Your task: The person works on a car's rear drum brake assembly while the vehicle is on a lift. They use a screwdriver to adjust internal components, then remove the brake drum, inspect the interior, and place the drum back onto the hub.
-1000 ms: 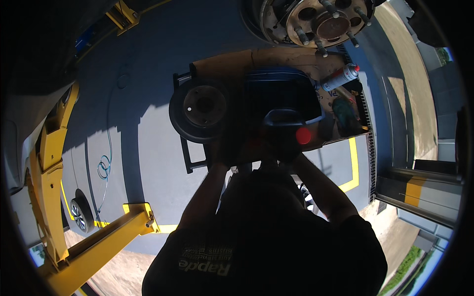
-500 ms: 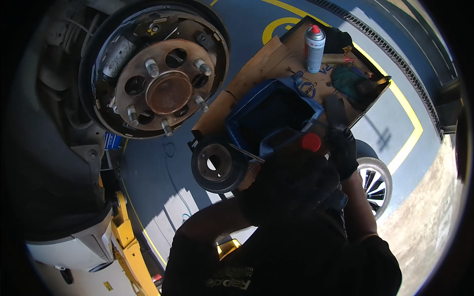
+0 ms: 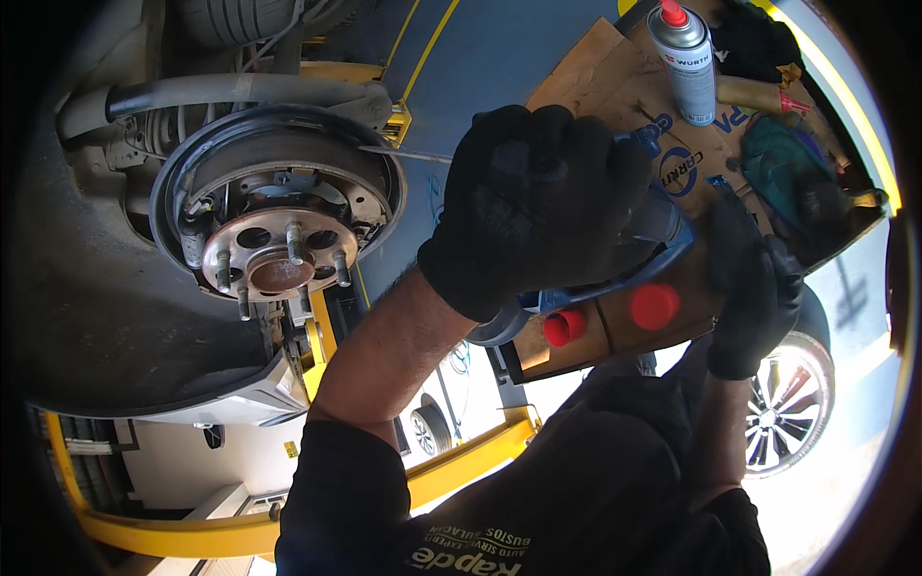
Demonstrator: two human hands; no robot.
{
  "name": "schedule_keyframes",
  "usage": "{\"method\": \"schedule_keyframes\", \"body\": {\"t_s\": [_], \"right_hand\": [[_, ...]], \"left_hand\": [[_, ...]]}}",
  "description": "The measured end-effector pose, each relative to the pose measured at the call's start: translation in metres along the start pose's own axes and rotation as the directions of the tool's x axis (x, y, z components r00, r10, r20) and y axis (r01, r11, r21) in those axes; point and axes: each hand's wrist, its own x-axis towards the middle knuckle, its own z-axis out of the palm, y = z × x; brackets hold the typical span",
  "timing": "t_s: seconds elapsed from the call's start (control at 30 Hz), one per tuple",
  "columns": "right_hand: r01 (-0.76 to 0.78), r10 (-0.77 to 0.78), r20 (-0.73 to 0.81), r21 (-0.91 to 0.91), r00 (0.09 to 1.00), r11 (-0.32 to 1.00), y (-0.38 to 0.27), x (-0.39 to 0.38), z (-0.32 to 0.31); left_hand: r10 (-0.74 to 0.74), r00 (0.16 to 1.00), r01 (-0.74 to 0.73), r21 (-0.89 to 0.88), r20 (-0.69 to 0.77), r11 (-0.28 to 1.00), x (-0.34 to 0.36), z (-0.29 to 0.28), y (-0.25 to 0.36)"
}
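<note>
My left hand, in a black glove, is closed in a fist around a thin metal rod like a screwdriver's shaft; its handle is hidden. The rod's tip overlaps the upper right rim of the drum brake assembly, and I cannot tell whether they touch. Rusty studs stick out of the hub. My right hand, gloved too, is closed at the right around a dark, long thing that blurs into the glove. Below my left hand, a blue container is partly covered.
A spray can with a red cap stands on the cardboard-lined tray, near a tube and a dark green cloth. Two red round caps lie closer to me. A wheel rests at right; a yellow lift arm crosses below.
My view has swung, and the brake assembly sits lower. My left hand has risen off the near side of the tray toward the brake, with the rod pointing left. My right hand is farther right.
</note>
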Motion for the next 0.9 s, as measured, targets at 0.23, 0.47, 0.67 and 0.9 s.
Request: {"method": "schedule_keyframes", "body": {"t_s": [0.23, 0.47, 0.67, 0.9], "right_hand": [[-0.205, 0.186, 0.089, 0.317, 0.979, 0.926, -0.014, -0.018, 0.047], [-0.129, 0.029, 0.256, 0.383, 0.966, 0.915, -0.052, -0.048, 0.099], [-0.037, -0.139, 0.378, 0.422, 0.915, 0.906, -0.050, -0.072, 0.164], [-0.157, -0.044, 0.348, 0.528, 0.936, 0.835, -0.034, -0.097, 0.208]], "left_hand": [[-0.030, 0.995, 0.033, -0.036, 0.092, 0.999, 0.007, -0.011, -0.024], [0.081, 0.960, -0.032, -0.181, 0.266, 0.983, 0.053, -0.030, -0.073], [-0.414, 0.801, 0.598, -0.600, 0.433, 0.531, 0.065, -0.019, -0.077], [-0.596, 0.606, 0.781, -0.536, 0.526, 0.321, 0.112, 0.000, -0.056]]}}
